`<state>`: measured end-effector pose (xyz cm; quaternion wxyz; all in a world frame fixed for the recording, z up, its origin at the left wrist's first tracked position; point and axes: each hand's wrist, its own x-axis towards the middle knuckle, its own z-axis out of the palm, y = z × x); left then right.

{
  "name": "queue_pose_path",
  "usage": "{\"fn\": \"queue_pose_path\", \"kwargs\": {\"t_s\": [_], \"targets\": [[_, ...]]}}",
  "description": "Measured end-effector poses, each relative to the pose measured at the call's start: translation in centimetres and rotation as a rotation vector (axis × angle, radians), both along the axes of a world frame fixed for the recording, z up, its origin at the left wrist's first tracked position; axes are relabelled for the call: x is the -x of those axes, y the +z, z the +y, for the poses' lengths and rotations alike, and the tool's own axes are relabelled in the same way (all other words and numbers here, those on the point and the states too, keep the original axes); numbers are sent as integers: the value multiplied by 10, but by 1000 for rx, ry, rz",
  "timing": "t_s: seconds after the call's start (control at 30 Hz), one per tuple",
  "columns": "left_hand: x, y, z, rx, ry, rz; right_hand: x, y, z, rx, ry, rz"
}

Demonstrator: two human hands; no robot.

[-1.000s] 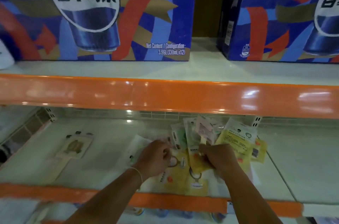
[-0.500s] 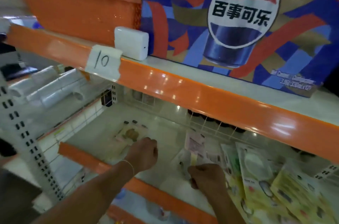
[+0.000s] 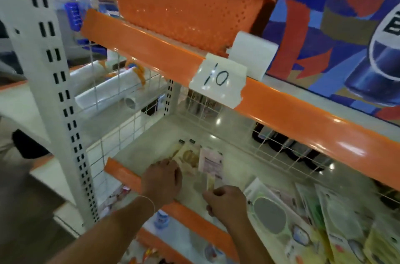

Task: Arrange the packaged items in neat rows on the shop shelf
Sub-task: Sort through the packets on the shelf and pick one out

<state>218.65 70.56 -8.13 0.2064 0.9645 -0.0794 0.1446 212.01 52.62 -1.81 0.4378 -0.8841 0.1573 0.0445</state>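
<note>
Running across the front of the white shop shelf [image 3: 236,168] is an orange lip [image 3: 129,177], and both forearms cross over it from below. Behind that lip, wire mesh [image 3: 279,151] closes the back and the far-left side, and the orange edge [image 3: 303,121] of the shelf above, bearing a taped paper label [image 3: 218,79] marked "10", hangs low overhead. Bare shelf floor lies open behind the lip, between the hands and the rear mesh. The left hand [image 3: 162,179] lies knuckles up just behind the lip, its fingers curled down onto the near end of a yellowish packet [image 3: 188,156] lying flat; whether they grip it or only press it I cannot tell. The right hand [image 3: 225,201] sits just right of the left, fingers clenched in a pinch on the lower stem of a pink-and-white packet [image 3: 211,163], which stands tilted up beside the yellowish one. Further right along the lip, a loose spread of packaged items [image 3: 324,227] overlaps on the shelf. A thin bracelet [image 3: 149,201] circles the left wrist
</note>
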Motion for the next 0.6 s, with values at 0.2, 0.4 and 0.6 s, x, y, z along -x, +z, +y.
{"fn": "queue_pose_path", "kwargs": {"t_s": [0.2,0.4,0.6], "targets": [[2,3,1,75,-1,39,-16,-7,19,106,79,-48],[3,3,1,80,9,9,-17,-22,26,218,196,-140],[0,6,1,201,31,-55,-3,-26,8,200,135,-190]]}}
